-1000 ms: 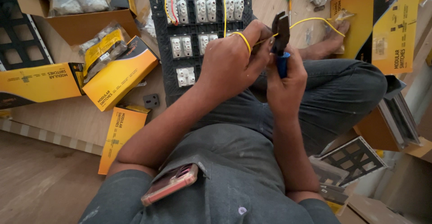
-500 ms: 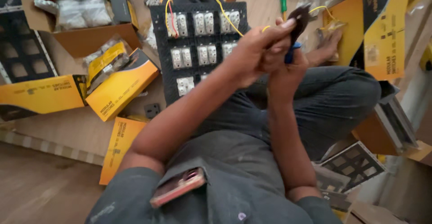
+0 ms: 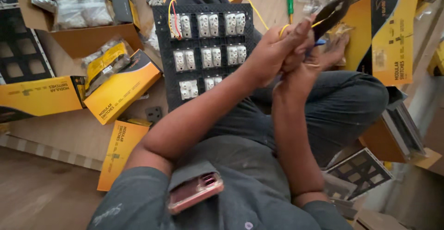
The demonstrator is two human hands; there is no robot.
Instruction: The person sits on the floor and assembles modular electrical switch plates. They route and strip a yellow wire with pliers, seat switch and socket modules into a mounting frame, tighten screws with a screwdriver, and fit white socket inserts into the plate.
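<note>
the wooden floor point(image 3: 41, 197) carries yellow cartons point(image 3: 122, 89) to the left and an open cardboard box point(image 3: 78, 22) of bagged parts at upper left. a black switch panel point(image 3: 206, 54) leans on the person's knee, its long axis running away from the camera, rows of white switch modules point(image 3: 208, 56) facing up, with red and yellow leads at its top left corner. a green screwdriver point(image 3: 290, 1) lies beyond it, pointing away.

the pliers point(image 3: 330, 15) sit just right of the panel, raised above the lap: dark jaws, blue handle mostly hidden, long axis slanting up to the right. the right hand point(image 3: 300, 68) is closed around the handle. the left hand point(image 3: 277, 49) is curled shut against it, pinching the yellow wire point(image 3: 259, 16), which loops over a finger and trails back toward the panel. a pink phone point(image 3: 195, 192) pokes from the shirt pocket.
</note>
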